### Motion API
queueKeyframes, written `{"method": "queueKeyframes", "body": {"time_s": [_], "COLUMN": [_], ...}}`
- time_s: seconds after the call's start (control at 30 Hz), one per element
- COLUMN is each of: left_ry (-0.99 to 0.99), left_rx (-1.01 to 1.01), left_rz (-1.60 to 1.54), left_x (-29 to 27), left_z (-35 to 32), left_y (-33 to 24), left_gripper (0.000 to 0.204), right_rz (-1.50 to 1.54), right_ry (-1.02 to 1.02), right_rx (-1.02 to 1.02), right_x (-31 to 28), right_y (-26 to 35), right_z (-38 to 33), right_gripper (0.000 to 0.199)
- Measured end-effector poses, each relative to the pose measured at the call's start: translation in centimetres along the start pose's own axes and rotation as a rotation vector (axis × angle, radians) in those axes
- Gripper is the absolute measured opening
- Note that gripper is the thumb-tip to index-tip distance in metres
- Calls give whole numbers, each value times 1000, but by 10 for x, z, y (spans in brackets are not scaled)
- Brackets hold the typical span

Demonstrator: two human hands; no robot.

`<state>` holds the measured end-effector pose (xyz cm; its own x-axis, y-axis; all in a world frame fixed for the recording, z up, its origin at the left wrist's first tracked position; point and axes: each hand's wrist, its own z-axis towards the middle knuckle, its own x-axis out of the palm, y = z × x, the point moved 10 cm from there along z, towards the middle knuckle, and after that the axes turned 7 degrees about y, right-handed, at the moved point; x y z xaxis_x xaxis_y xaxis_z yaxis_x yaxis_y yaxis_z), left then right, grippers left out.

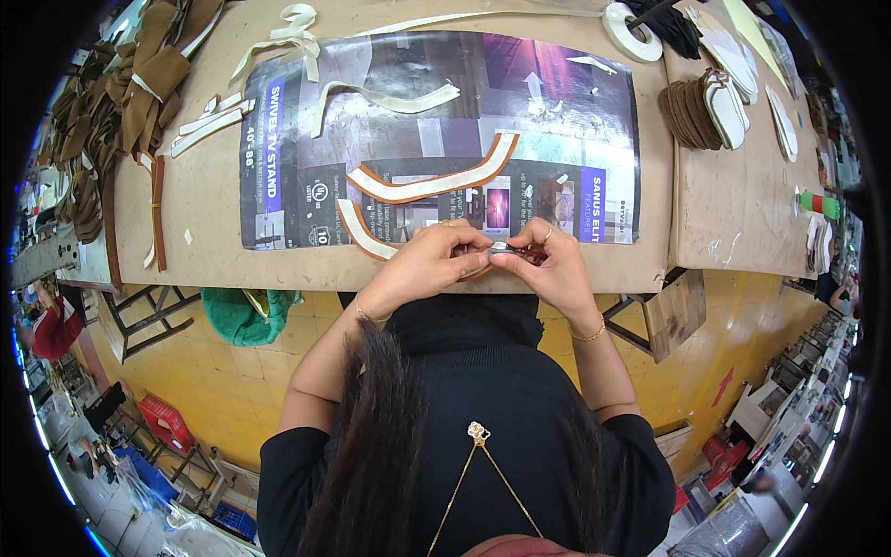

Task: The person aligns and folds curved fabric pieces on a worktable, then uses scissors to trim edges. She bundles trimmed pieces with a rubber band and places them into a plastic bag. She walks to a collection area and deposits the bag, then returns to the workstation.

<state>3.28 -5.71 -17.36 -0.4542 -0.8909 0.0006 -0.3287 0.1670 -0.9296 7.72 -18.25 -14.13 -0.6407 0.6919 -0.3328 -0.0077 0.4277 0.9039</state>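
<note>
Close to the table's near edge, my left hand is closed in a pinch on a curved brown strip with a white face. The strip's left end shows on the printed sheet; its middle runs under that hand. My right hand is closed too, its thumb and fingers meeting my left fingertips. A small pale and grey bit shows between them. Something dark lies beneath the right fingers, too covered to make out. Just beyond both hands rests another curved brown-edged white strip.
A printed dark cardboard sheet covers the table's middle. Loose white tape lies on it, with a tape roll at the back. Brown pieces are heaped left; stacked brown and white pieces stand right. A green bag hangs below the edge.
</note>
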Motion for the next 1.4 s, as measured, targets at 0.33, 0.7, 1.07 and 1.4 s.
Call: {"method": "queueKeyframes", "body": {"time_s": [0.33,0.7,1.07,1.4], "left_ry": [10,-91,-949,-683], "left_rx": [16,-14,-269,153], "left_rz": [38,24,718,-515], "left_x": [1,-5,-124,-85], "left_z": [0,-9,-109,-84], "left_y": [-1,-14,17,15], "left_gripper": [22,25,42,28], "right_rz": [126,246,260,89], "right_ry": [-32,-127,-136,-56], "right_rx": [48,103,10,-131], "right_x": [6,-9,1,22], "right_y": [-16,-36,-20,31], "right_z": [-3,1,12,19], "right_gripper": [29,31,36,30]}}
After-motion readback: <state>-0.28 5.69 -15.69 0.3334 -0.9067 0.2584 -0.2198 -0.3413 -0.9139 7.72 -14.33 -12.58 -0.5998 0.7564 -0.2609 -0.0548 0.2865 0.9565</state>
